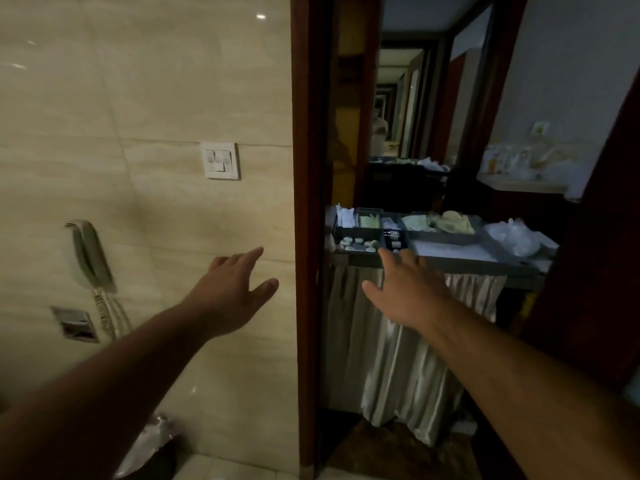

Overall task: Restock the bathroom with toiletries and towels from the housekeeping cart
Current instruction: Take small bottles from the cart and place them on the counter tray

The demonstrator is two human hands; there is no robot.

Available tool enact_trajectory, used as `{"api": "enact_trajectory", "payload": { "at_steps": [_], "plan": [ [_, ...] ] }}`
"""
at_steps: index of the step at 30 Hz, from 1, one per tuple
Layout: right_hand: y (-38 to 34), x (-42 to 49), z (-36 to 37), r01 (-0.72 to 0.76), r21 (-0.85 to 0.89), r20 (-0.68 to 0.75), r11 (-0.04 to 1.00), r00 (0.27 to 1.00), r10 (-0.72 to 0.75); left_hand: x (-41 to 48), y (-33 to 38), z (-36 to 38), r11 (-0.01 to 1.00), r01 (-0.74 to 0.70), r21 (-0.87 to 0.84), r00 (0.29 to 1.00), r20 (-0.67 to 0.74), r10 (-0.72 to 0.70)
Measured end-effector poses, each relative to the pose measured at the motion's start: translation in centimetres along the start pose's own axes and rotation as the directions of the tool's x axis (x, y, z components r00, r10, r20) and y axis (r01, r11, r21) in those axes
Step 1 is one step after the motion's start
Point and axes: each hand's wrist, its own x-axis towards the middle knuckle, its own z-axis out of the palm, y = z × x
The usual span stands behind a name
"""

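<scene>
A: Toiletries point(358, 241) lie in the tray at the frame's centre right, on the housekeeping cart point(485, 259) beyond the door frame point(304, 202).

B: Both hands empty?

A: Yes. The left hand point(232, 289) and right hand point(405, 289) are spread wide, holding nothing.

B: Handling?

A: Probably light, small, slippery; pinch each by its sides. Tiled wall point(138, 116) fills the left; the light is dim.

Door frame point(306, 202) left of cart point(450, 261)

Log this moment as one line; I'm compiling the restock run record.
stage: reaching for cart | left hand: open, empty, before wall | right hand: open, empty, at housekeeping cart edge | toiletries: in tray
</scene>
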Motion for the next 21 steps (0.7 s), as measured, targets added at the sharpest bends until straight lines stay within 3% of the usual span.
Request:
{"api": "enact_trajectory", "payload": {
  "at_steps": [5, 10, 16, 21],
  "plan": [
    [2.9, 6.3, 0.6, 0.025, 0.073, -0.045, 0.997, 0.999, -0.022, 5.8, 2.8, 2.4, 1.000, -0.010, -0.015, 1.000, 0.007, 0.010],
    [6.8, 8.2, 4.4, -0.101, 0.360, 0.104, 0.927, 0.992, 0.068, 9.9, 5.5, 6.7, 0.997, -0.039, -0.060, 0.997, 0.062, 0.043],
    [11.4, 11.5, 4.9, -0.114, 0.296, 0.026, 0.948, 0.993, 0.111, 15.6, 7.9, 11.6, 0.993, -0.075, -0.090, 0.995, 0.060, 0.081],
    [15.4, 14.2, 5.7, -0.195, 0.217, 0.058, 0.957, 0.981, 0.186, 21.3, 9.7, 15.6, 0.982, -0.142, -0.121, 0.979, 0.131, 0.158]
  ]
}}
